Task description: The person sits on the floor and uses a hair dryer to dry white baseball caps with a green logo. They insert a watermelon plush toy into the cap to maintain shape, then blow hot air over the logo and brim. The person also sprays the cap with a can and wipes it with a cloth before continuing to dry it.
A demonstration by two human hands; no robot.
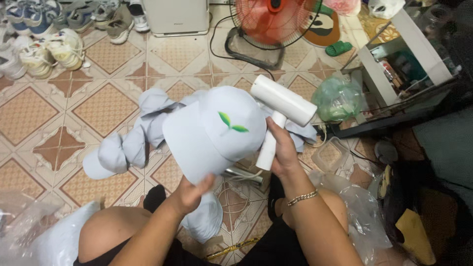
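My left hand [191, 193] grips the brim of a pale grey cap [217, 130] with a small green leaf emblem on its front, holding it up over my knees. My right hand [282, 150] holds the white handle of a lint roller [282, 104], whose white roll rests against the cap's right side. A stack of more pale grey caps [129, 143] lies on the tiled floor behind the held cap. Another grey cap [206, 221] sits between my legs.
Several shoes [47, 37] line the far left. A red floor fan [268, 22] and a white appliance [176, 17] stand at the back. To the right are a green plastic bag [337, 98], a white shelf [394, 59], and clear plastic bags [362, 216].
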